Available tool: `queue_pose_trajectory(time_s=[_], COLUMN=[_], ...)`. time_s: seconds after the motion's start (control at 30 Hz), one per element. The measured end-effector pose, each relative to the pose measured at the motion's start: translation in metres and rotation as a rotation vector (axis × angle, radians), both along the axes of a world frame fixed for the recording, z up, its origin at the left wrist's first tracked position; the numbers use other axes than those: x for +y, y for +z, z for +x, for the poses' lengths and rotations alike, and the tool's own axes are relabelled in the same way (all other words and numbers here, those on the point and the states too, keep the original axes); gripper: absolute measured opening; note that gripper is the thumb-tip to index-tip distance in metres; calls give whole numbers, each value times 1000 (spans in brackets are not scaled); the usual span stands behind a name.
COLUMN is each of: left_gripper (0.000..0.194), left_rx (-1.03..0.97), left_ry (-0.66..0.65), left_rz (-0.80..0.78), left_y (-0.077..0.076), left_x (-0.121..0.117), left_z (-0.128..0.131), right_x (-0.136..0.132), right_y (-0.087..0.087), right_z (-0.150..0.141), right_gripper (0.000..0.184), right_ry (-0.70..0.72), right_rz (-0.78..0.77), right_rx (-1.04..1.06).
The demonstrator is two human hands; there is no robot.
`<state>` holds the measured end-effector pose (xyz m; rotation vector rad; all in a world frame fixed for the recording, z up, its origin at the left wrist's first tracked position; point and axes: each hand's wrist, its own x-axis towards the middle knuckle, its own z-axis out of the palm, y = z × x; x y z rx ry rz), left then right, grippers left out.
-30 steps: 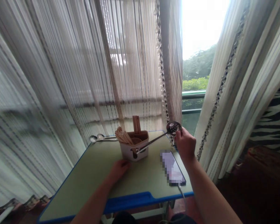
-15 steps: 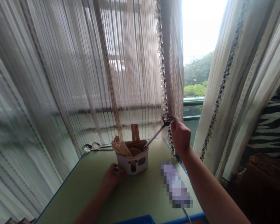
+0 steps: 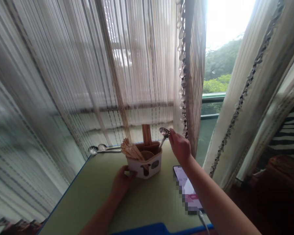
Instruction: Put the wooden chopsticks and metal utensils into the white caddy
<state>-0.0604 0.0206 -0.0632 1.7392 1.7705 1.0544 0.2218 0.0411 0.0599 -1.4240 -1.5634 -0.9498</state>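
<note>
My right hand (image 3: 180,145) pinches a slotted ladle (image 3: 164,132) at its bowl end, with the holes showing. The ladle's handle slopes down into the right compartment of a white utensil holder (image 3: 150,168) with brown inside. My left hand (image 3: 123,179) grips the lower left corner of the holder, thumb along the front. Light wooden chopsticks (image 3: 132,149) lean left out of the holder, and a second upright bundle of chopsticks (image 3: 146,134) stands in its back part. The handle's lower end is hidden inside.
Two more ladles, one a slotted ladle (image 3: 93,150), lie at the table's back left corner. A phone (image 3: 188,192) with a cable lies to the right, partly under my right arm. A blue tray edge (image 3: 142,229) borders the front. Sheer curtains (image 3: 88,81) hang behind the green table (image 3: 88,186).
My right hand has moved left and lower relative to the holder, and the ladle's handle sits deeper in it. My left hand has closed in on the holder. The view has shifted slightly.
</note>
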Motion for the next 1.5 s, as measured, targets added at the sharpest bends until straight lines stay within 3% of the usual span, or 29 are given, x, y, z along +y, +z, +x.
queue_pose_trajectory(time_s=[0.17, 0.33, 0.53, 0.8, 0.97, 1.03, 1.23, 1.5], left_gripper=[59, 87, 70, 66, 67, 67, 69, 68], left_rx=[-52, -216, -211, -171, -159, -150, -176, -166], left_ry=[13, -52, -104, -97, -107, -110, -109, -122], left_rz=[-4, 3, 5, 53, 42, 37, 48, 35], left_y=[-2, 3, 4, -4, -2, -1, 0, 0], left_x=[0, 1, 2, 8, 7, 6, 5, 5], left_z=[5, 7, 6, 3, 3, 3, 3, 3], right_x=[-6, -15, -22, -10, 8, 13, 17, 2], right_y=[-9, 1, 24, 24, 23, 23, 11, 3], right_z=[-5, -12, -22, -7, 13, 20, 31, 32], right_gripper=[36, 28, 24, 22, 24, 22, 27, 29], right_ry=[15, -59, -65, 397, 937, 1068, 1107, 1133], right_rz=[-51, -156, -296, -456, -616, -670, -736, -789], right_rx=[6, 91, 220, 425, 626, 693, 991, 1061])
